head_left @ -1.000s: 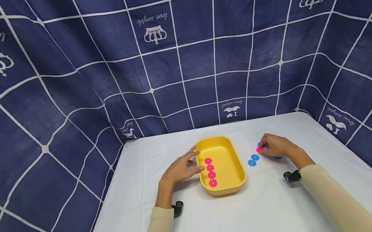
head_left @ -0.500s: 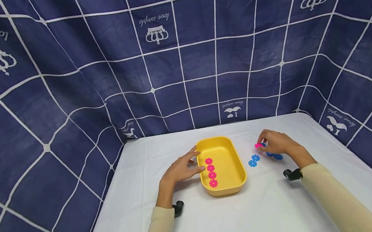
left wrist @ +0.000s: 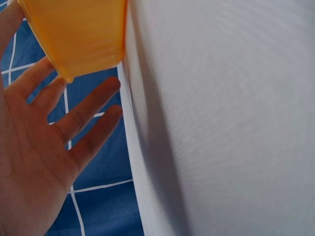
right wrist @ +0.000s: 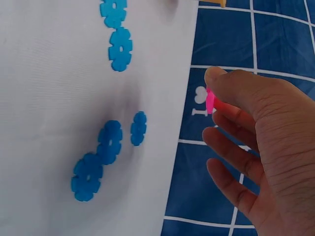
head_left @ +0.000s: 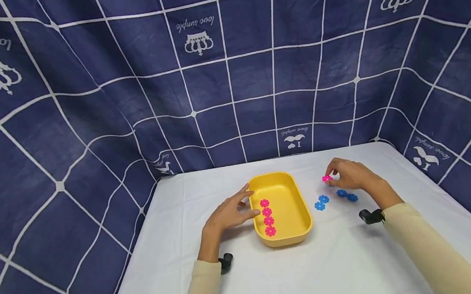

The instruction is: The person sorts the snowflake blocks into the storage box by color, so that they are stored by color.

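In the head view, my left hand (head_left: 227,214) rests at the left rim of a yellow plastic tray (head_left: 287,208), thumb and a fingertip reaching over the edge. The left wrist view shows its fingers spread and fairly straight. Several pink flower-shaped discs (head_left: 268,221) line up inside the tray along its left side. My right hand (head_left: 349,175) pinches another pink flower-shaped disc (right wrist: 210,101) between thumb and index finger, raised over the table. Below it lies a single blue flower-shaped disc (right wrist: 139,129), mostly hidden in the head view.
Two blue discs (head_left: 322,203) lie together right of the tray, and two more blue discs (head_left: 347,196) are nearer the right hand. A white cloth covers the table (head_left: 309,278). Dark blue curtains (head_left: 250,78) with white lines stand at the back and sides.
My right hand has lifted the pink disc up and away from the blue ones, uncovering the right-hand blue pair. The left hand and tray have stayed in place.
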The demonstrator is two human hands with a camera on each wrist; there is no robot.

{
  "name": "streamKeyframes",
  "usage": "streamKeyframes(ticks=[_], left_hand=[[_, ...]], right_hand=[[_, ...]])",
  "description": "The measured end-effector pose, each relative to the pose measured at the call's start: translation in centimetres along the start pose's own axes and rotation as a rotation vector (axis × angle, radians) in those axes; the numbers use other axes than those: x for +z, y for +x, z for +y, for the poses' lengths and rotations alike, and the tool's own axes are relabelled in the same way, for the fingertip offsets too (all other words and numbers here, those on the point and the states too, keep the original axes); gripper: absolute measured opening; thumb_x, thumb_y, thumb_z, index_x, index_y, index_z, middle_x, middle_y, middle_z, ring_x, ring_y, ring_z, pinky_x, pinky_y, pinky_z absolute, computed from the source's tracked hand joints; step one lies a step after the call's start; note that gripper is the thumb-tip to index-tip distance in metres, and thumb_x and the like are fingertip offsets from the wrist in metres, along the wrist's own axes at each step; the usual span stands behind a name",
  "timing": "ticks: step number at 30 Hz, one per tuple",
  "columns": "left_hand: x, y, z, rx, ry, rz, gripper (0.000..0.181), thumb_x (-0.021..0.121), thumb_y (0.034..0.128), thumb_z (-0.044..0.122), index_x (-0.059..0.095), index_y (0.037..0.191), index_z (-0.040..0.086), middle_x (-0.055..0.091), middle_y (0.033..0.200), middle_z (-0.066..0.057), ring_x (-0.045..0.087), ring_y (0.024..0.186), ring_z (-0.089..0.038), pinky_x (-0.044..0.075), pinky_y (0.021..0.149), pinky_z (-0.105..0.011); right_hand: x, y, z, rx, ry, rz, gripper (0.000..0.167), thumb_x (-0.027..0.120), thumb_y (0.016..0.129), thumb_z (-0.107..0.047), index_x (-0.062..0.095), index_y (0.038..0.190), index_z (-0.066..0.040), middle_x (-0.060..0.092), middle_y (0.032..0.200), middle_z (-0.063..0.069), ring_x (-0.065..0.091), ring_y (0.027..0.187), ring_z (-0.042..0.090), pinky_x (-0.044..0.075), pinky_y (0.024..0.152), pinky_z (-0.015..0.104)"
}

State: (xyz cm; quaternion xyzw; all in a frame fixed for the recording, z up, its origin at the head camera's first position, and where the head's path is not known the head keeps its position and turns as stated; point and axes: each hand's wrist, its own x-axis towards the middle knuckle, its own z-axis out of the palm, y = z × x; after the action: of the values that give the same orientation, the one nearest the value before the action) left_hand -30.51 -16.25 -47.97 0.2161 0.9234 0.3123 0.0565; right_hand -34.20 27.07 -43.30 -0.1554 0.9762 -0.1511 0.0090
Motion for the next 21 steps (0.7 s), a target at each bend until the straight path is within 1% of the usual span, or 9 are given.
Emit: streamKeyframes(ticks=[4, 10, 15, 21], left_hand=[[0.1, 0.0, 0.0, 0.005, -0.005, 0.0, 0.079, 0.074, 0.0939, 0.062, 0.053, 0.161, 0.025, 0.028, 0.175, 0.019, 0.066, 0.127, -0.018, 0.051, 0.109, -0.052], [0.0, -0.1, 0.0, -0.008, 0.008, 0.005, 0.077, 0.075, 0.0946, 0.06, 0.053, 0.16, 0.027, 0.028, 0.175, 0.019, 0.066, 0.128, -0.018, 0.05, 0.111, -0.052], [0.1, 0.0, -0.2, -0.009, 0.012, 0.004, 0.076, 0.075, 0.0946, 0.059, 0.053, 0.16, 0.028, 0.028, 0.175, 0.02, 0.066, 0.128, -0.018, 0.05, 0.112, -0.052], [0.2, 0.1, -0.2, -0.006, 0.016, 0.006, 0.078, 0.075, 0.0934, 0.062, 0.053, 0.16, 0.029, 0.028, 0.174, 0.022, 0.066, 0.128, -0.018, 0.05, 0.112, -0.053]], right_hand=[[-0.5, -0.1, -0.2, -0.003, -0.003, 0.016, 0.029, 0.088, 0.091, -0.025, 0.077, 0.111, -0.008, 0.072, 0.116, 0.014, 0.068, 0.101, 0.033, 0.063, 0.087, 0.053], [-1.1, 0.1, -0.7, -0.006, -0.012, 0.036, 0.027, 0.089, 0.09, -0.025, 0.078, 0.11, -0.009, 0.072, 0.117, 0.014, 0.069, 0.104, 0.035, 0.063, 0.088, 0.053], [-1.2, 0.2, -1.0, 0.0, -0.011, 0.031, 0.028, 0.088, 0.091, -0.025, 0.078, 0.111, -0.009, 0.072, 0.117, 0.014, 0.068, 0.104, 0.033, 0.063, 0.087, 0.052], [-1.1, 0.3, -1.6, -0.014, -0.01, 0.026, 0.028, 0.089, 0.091, -0.026, 0.079, 0.11, -0.01, 0.073, 0.116, 0.013, 0.069, 0.102, 0.032, 0.064, 0.085, 0.049]])
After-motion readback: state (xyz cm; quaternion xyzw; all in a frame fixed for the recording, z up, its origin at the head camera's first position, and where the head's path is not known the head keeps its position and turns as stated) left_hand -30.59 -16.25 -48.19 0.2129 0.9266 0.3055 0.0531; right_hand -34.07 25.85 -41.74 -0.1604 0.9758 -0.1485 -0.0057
